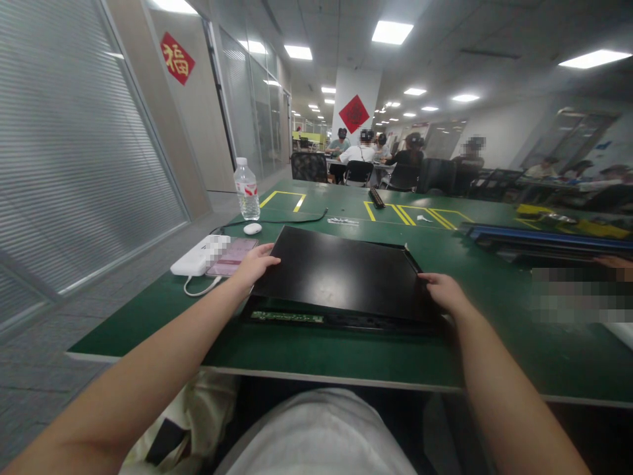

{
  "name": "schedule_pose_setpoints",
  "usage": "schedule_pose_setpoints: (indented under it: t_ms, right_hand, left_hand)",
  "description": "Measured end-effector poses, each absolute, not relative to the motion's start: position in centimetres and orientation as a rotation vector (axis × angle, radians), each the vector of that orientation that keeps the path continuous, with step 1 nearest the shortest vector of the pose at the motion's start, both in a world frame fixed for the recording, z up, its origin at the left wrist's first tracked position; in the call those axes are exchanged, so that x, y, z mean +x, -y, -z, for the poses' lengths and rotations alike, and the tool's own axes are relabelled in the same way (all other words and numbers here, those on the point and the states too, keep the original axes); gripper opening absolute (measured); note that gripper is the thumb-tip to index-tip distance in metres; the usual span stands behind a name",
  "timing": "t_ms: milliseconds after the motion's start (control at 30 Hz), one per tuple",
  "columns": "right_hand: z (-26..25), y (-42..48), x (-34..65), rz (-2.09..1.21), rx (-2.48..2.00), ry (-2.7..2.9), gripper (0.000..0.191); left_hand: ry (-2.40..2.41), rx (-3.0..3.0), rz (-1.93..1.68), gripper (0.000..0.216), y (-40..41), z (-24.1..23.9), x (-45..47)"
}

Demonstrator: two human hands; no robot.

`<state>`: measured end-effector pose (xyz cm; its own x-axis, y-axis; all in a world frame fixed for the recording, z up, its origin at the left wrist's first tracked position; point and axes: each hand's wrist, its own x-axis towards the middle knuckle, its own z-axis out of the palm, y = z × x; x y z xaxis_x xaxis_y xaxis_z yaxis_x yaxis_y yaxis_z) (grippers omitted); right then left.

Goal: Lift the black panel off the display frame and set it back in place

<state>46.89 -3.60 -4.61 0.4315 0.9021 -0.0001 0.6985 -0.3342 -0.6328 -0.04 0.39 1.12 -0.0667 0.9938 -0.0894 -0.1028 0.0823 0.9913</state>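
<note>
A flat, glossy black screen panel (pixel 341 270) lies at a slant over a black frame (pixel 376 323) on the green table. Along the near side, a strip of green circuit board (pixel 287 317) shows in the gap below the panel. My left hand (pixel 254 264) pinches the panel's left edge, thumb on top and the other fingers partly hidden. At the opposite side, my right hand (pixel 442 290) is closed on the panel's right edge, close beside the frame's raised rim (pixel 413 257). The undersides of both grips are hidden.
Left of the panel are a white power bank (pixel 198 257) with a cable, a phone (pixel 232 256), a white earbud case (pixel 252 229) and a water bottle (pixel 246 191). Farther back lies a brown-black strip (pixel 376 198). At right, a co-worker's hand (pixel 613 264) is near blue-edged panels (pixel 539 236).
</note>
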Motion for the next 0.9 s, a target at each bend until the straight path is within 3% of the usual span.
schedule_pose_setpoints:
  t_ms: [533,700,900]
  right_hand:
    - [5.2,3.2,47.8,-0.504,-2.075,1.326,0.046]
    - [4.6,3.6,47.2,-0.612,-2.084,1.245,0.053]
    - [4.4,3.8,46.5,-0.758,-2.035,1.153,0.066]
  left_hand:
    - [-1.128,0.982,-1.212,0.048,0.5,-1.5,0.2]
    - [-1.148,0.947,-1.298,0.037,0.0,-1.6,-0.2]
    - [-1.191,1.056,-1.196,0.051,-1.0,-0.4,-1.2]
